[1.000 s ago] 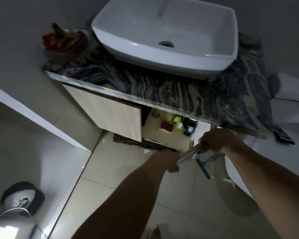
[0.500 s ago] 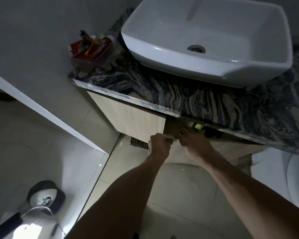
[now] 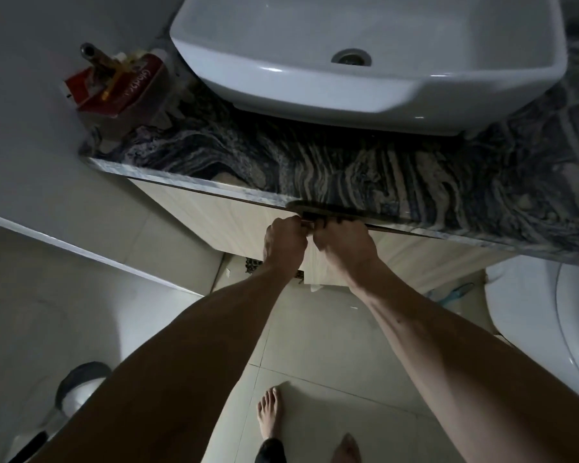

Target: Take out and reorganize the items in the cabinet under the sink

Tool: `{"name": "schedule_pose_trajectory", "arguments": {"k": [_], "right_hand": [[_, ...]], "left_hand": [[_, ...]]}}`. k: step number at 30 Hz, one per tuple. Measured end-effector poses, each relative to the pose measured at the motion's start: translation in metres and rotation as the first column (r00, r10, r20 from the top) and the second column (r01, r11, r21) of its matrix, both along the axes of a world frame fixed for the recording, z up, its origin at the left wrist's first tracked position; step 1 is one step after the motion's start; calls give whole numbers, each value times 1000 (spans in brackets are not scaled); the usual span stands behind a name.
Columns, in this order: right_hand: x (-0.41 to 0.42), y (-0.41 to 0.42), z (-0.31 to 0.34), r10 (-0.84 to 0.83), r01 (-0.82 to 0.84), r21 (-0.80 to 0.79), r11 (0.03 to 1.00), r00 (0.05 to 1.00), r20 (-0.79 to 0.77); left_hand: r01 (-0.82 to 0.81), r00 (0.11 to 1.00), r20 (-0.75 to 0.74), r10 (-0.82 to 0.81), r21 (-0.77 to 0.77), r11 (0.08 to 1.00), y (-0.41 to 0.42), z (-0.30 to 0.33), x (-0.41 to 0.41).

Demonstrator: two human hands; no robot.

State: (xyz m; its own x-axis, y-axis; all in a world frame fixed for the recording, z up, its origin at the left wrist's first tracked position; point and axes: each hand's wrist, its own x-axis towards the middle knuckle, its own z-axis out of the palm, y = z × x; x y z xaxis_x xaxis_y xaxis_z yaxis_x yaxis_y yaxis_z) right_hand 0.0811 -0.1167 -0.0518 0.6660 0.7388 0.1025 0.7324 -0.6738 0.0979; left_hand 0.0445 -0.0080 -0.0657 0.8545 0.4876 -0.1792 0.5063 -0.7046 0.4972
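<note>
The under-sink cabinet has two light wood doors, the left door (image 3: 214, 222) and the right door (image 3: 418, 253), and both look pulled nearly closed, so the inside and its items are hidden. My left hand (image 3: 283, 240) and my right hand (image 3: 343, 243) sit side by side where the doors meet, just under the counter's edge. Each hand's fingers curl over the top inner edge of its own door. A small dark handle piece (image 3: 311, 216) shows between my knuckles.
A white basin (image 3: 365, 61) sits on the dark marbled counter (image 3: 365, 175). A red box (image 3: 121, 85) with small items stands at the counter's left end. A toilet (image 3: 549, 315) is at right, a blue squeegee (image 3: 455, 292) lies on the floor, and my bare feet (image 3: 269, 416) are below.
The right door, open a second ago with bottles visible inside, has swung closed. Both hands have risen to the doors' top edges, and my view has moved closer above the counter.
</note>
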Motion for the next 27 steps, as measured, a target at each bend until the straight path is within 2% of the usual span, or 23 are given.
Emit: {"name": "schedule_pose_trajectory", "arguments": {"k": [3, 7, 12, 14, 19, 22, 24, 27], "right_hand": [[-3, -2, -4, -14, 14, -42, 999, 1000, 5], [-3, -4, -12, -4, 15, -106, 994, 995, 99], [-1, 2, -19, -25, 41, -88, 995, 984, 178], [-1, 0, -20, -44, 54, -58, 997, 987, 155], [-7, -4, 1, -79, 86, -113, 990, 995, 69], [-10, -26, 11, -100, 72, -190, 979, 985, -140], [-5, -51, 18, -120, 81, -185, 979, 970, -212], [-7, -101, 28, -120, 68, -259, 963, 975, -189]], "left_hand": [[-3, 1000, 5, 3, -8, 1000, 1, -6, -1], [-11, 997, 77, 17, -83, 996, 3, -16, -2], [-140, 976, 142, 168, -188, 972, 8, -13, 13], [-185, 970, 126, 209, -179, 966, 5, -7, 16], [-312, 941, 68, 332, -203, 928, -2, -2, 20], [-425, 895, -3, 447, -312, 849, -7, -3, 27], [-399, 913, -78, 400, -377, 836, -6, -3, 30], [-230, 973, -160, 169, -568, 790, 10, 4, 12]]}}
